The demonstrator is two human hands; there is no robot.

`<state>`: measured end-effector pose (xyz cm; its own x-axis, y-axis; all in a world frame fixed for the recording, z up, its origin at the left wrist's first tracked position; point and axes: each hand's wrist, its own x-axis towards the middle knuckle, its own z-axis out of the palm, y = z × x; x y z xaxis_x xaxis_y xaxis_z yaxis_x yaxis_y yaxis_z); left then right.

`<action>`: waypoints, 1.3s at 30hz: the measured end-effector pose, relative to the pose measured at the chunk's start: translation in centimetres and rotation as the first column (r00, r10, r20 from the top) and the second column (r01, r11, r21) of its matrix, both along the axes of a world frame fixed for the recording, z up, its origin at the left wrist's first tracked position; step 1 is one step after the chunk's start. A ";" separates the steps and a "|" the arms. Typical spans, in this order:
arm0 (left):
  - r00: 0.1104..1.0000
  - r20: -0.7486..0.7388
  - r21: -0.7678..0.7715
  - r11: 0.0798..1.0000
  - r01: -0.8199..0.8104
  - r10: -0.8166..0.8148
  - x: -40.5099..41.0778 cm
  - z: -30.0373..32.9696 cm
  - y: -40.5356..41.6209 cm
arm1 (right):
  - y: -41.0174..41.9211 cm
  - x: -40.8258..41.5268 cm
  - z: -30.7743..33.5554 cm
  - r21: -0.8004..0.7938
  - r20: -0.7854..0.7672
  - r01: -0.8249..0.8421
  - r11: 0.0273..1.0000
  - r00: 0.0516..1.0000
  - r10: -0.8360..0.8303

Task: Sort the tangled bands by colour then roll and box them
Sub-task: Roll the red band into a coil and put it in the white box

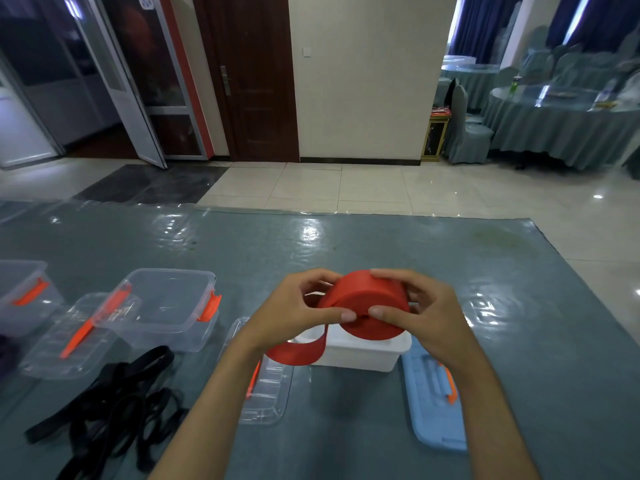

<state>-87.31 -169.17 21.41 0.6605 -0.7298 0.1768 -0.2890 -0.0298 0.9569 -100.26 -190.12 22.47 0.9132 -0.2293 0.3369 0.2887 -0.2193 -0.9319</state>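
Observation:
Both hands hold a thick roll of red band (367,299) in the air above a white box (360,351). My left hand (298,306) grips the roll's left side, thumb on its face. My right hand (422,310) curls round the right side, thumb pressed on the face. A loose red tail (301,351) hangs from the roll down past the white box's left edge. A tangle of black bands (114,407) lies on the table at the lower left.
A clear box with orange latches (169,306) stands at the left, its clear lid (76,337) leaning beside it. Another clear box (20,292) sits at the far left edge. A clear lid (266,393) and a blue lid (433,400) flank the white box.

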 end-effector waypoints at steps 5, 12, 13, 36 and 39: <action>0.999 -0.031 -0.133 0.990 -0.041 0.038 -0.5 -0.2 0.2 | 0.6 0.6 0.1 0.081 0.030 -0.004 0.997 1.000 0.001; 0.988 -0.070 -0.302 0.941 -0.152 0.137 -1.1 -1.4 -0.3 | 0.8 1.0 0.0 0.210 -0.049 0.000 0.978 0.999 0.010; 0.988 -0.072 -0.312 0.938 -0.154 0.138 -1.1 -1.5 -0.4 | 0.9 1.1 0.0 0.225 -0.052 0.017 0.974 0.999 -0.005; 0.974 -0.171 -0.354 0.913 -0.203 0.150 -1.8 -0.2 -1.6 | 0.2 0.9 -0.6 0.301 -0.004 0.059 0.952 0.998 -0.061; 0.961 -0.160 -0.339 0.901 -0.269 0.226 -1.6 -0.4 -1.6 | 0.1 0.8 -0.9 0.292 -0.053 0.026 0.956 0.999 -0.011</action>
<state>-88.95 -170.82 20.99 0.8427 -0.4431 0.3058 -0.2051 0.2610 0.9433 -99.45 -190.04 21.52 0.9217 -0.3280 0.2069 0.2388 0.0599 -0.9692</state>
